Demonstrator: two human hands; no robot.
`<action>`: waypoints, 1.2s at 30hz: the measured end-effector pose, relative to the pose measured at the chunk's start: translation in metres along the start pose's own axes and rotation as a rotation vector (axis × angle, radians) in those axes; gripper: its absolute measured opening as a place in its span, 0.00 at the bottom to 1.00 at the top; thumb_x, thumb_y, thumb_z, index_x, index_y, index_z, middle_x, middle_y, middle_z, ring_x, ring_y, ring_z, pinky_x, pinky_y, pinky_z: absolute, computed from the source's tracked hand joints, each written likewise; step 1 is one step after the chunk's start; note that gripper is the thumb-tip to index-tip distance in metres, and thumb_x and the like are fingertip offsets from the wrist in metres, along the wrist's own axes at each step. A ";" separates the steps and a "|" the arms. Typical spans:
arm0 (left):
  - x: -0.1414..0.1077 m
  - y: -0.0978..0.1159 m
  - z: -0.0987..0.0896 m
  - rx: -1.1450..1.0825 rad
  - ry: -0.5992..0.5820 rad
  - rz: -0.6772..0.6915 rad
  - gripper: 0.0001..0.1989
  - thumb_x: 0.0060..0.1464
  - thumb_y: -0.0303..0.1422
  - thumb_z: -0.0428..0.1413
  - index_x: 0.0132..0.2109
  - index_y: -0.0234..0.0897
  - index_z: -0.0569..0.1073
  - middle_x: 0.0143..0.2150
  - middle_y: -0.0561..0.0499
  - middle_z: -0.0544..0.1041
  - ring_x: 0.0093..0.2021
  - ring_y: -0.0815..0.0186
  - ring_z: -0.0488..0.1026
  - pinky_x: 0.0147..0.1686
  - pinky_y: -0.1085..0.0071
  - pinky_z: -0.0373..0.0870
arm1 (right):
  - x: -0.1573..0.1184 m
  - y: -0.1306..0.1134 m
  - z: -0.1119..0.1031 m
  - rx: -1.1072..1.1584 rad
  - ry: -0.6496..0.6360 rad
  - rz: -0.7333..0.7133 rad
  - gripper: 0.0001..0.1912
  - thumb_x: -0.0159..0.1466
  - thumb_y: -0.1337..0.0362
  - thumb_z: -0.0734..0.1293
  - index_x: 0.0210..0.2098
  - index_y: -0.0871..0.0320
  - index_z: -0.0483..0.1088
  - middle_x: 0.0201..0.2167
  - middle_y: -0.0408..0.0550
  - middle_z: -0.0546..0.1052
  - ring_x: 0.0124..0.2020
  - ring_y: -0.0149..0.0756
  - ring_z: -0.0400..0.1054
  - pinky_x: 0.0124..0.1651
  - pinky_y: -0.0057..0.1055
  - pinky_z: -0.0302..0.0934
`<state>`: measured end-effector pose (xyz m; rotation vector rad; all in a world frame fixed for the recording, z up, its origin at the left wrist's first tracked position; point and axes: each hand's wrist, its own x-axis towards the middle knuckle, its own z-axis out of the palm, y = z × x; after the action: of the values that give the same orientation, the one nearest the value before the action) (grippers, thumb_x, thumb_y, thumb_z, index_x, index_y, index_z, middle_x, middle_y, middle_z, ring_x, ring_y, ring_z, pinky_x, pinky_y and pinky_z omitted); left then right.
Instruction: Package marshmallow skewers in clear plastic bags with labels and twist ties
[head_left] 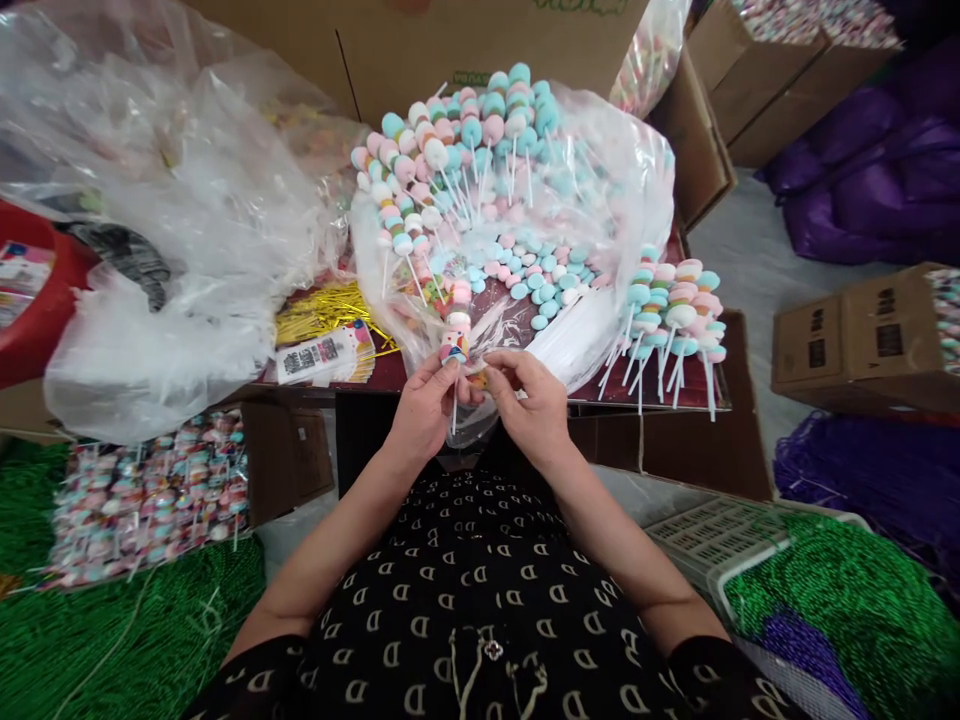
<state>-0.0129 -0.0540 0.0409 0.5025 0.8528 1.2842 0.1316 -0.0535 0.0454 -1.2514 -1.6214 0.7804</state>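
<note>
At the front edge of the table, my left hand [426, 412] pinches the lower end of a candy skewer [459, 318]. Pink and white pieces are stacked on it, and a colourful printed piece sits at the lower end. Its white stick points down below my fingers. Close by on the right, my right hand [531, 405] has thumb and fingers pressed together; what they hold is too small to make out. Behind both hands, a large clear plastic bag [637, 180] lies spread with loose pastel candies [547, 280] and many finished skewers [450, 140].
Gold twist ties [330, 312] and printed cards [322, 355] lie left of my hands. More candy skewers [671, 310] are piled at the table's right end. A red tub [45, 340] stands far left, a carton of wrapped skewers [157, 490] below it. A crate [720, 545] sits lower right.
</note>
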 end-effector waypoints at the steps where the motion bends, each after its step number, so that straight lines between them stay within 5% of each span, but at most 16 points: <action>1: -0.001 -0.001 0.002 -0.004 -0.003 -0.015 0.13 0.53 0.39 0.69 0.36 0.38 0.75 0.20 0.59 0.71 0.23 0.70 0.70 0.32 0.70 0.74 | 0.003 0.001 0.001 0.000 -0.004 -0.005 0.10 0.71 0.59 0.66 0.44 0.54 0.78 0.38 0.49 0.83 0.31 0.35 0.73 0.36 0.32 0.69; 16: -0.003 -0.017 0.007 0.073 0.102 0.021 0.13 0.54 0.36 0.69 0.40 0.40 0.74 0.23 0.60 0.72 0.20 0.73 0.68 0.23 0.75 0.67 | 0.009 0.010 0.021 -0.314 0.111 -0.155 0.07 0.68 0.67 0.64 0.35 0.54 0.74 0.31 0.46 0.79 0.30 0.33 0.70 0.36 0.30 0.65; 22: -0.003 -0.023 0.004 0.074 0.160 0.008 0.12 0.55 0.37 0.69 0.38 0.40 0.74 0.22 0.61 0.69 0.19 0.74 0.65 0.22 0.75 0.65 | 0.006 0.019 0.021 -0.378 0.063 -0.247 0.06 0.66 0.69 0.63 0.34 0.54 0.71 0.29 0.45 0.75 0.31 0.35 0.69 0.38 0.32 0.65; 30: -0.003 -0.034 -0.003 0.109 0.116 -0.052 0.22 0.52 0.51 0.70 0.34 0.40 0.72 0.19 0.63 0.63 0.16 0.76 0.55 0.15 0.75 0.52 | -0.006 0.030 0.026 -0.409 0.032 -0.254 0.07 0.64 0.70 0.64 0.31 0.53 0.69 0.27 0.44 0.74 0.30 0.36 0.69 0.37 0.32 0.64; 36: 0.002 -0.034 -0.012 0.216 0.076 0.201 0.19 0.57 0.51 0.67 0.35 0.39 0.78 0.26 0.56 0.74 0.27 0.72 0.68 0.30 0.75 0.68 | -0.013 0.013 0.013 -0.108 0.027 -0.049 0.04 0.68 0.65 0.64 0.37 0.53 0.71 0.31 0.44 0.77 0.30 0.34 0.69 0.38 0.32 0.66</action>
<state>-0.0014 -0.0614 0.0077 0.7294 1.0316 1.4079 0.1253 -0.0615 0.0254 -1.2877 -1.6841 0.6505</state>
